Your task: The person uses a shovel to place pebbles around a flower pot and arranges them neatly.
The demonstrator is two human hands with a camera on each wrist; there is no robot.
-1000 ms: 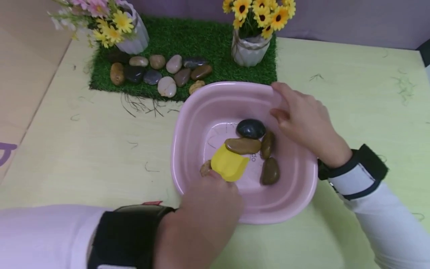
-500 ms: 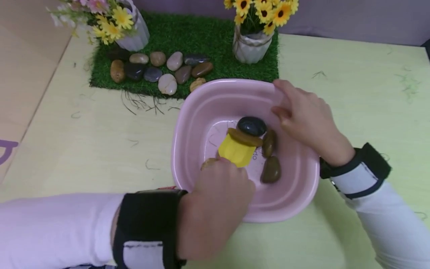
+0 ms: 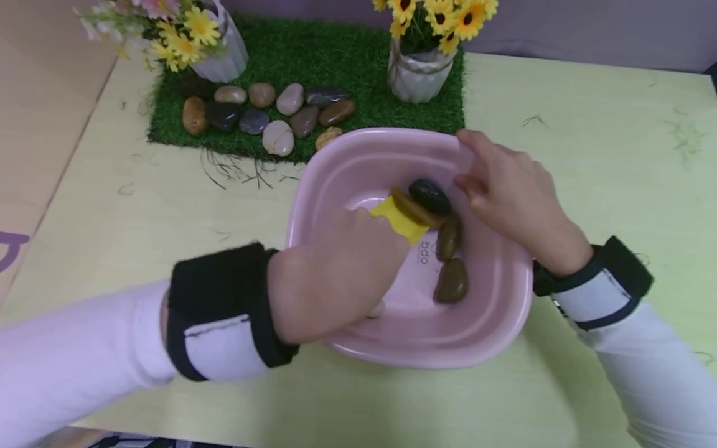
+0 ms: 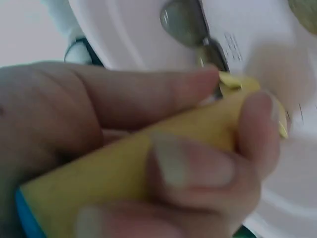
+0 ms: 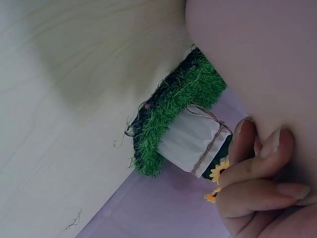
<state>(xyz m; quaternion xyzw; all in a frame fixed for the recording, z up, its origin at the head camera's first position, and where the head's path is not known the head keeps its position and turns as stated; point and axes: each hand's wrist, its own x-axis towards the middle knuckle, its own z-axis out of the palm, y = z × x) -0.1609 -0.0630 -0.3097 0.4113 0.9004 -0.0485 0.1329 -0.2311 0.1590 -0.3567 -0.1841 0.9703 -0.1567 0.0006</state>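
A pink plastic basin stands on the table with several stones inside. My left hand reaches into it, fingers wrapped round the yellow handle of a small shovel whose handle end is blue. The shovel's yellow blade lies against a long brown stone, which leans tilted beside a black stone. Two more brown stones, one upper and one lower, lie along the right side. A pale stone is mostly hidden under my left hand. My right hand grips the basin's upper right rim.
Behind the basin lies a strip of artificial grass with rows of smooth stones. A white pot of sunflowers and another flower pot stand on it. Loose grass strands are scattered on the table.
My left hand has moved up and deeper into the basin with the shovel. The long brown stone has been pushed up and tilted, and the black stone has shifted right. My right hand stays put.
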